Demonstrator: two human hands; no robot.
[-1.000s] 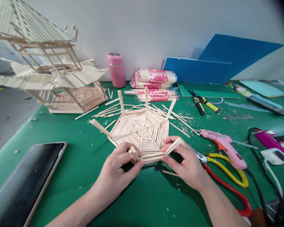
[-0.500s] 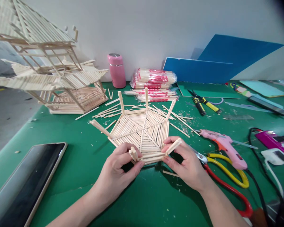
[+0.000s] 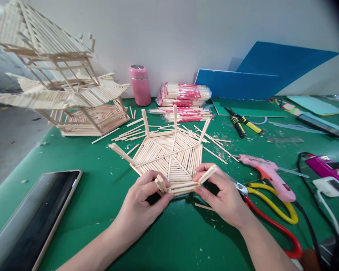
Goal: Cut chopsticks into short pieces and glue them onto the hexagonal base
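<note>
In front of me a six-sided base of wooden sticks (image 3: 158,160) lies on the green table, with upright stick posts at its corners. My left hand (image 3: 145,199) is closed at the near left corner, thumb and fingers around the foot of a short post (image 3: 161,183). At the near right corner my right hand (image 3: 220,192) pinches the base beside a leaning post (image 3: 207,175). Between both hands, a stick (image 3: 183,187) runs along the near edge, its ends at my fingertips. My fingers partly hide both corners.
A tiered stick pavilion (image 3: 81,116) stands at left behind a phone (image 3: 36,214). Farther back are a pink flask (image 3: 140,88) and wrapped stick bundles (image 3: 185,94). To the right lie yellow-handled pliers (image 3: 243,124), a pink glue gun (image 3: 267,173) and red-and-yellow-handled cutters (image 3: 271,210). Loose sticks (image 3: 214,145) surround the base.
Both hands keep their hold on the near corners, almost unmoved. The whole view has shifted very slightly, with the pavilion and phone appearing a little farther right.
</note>
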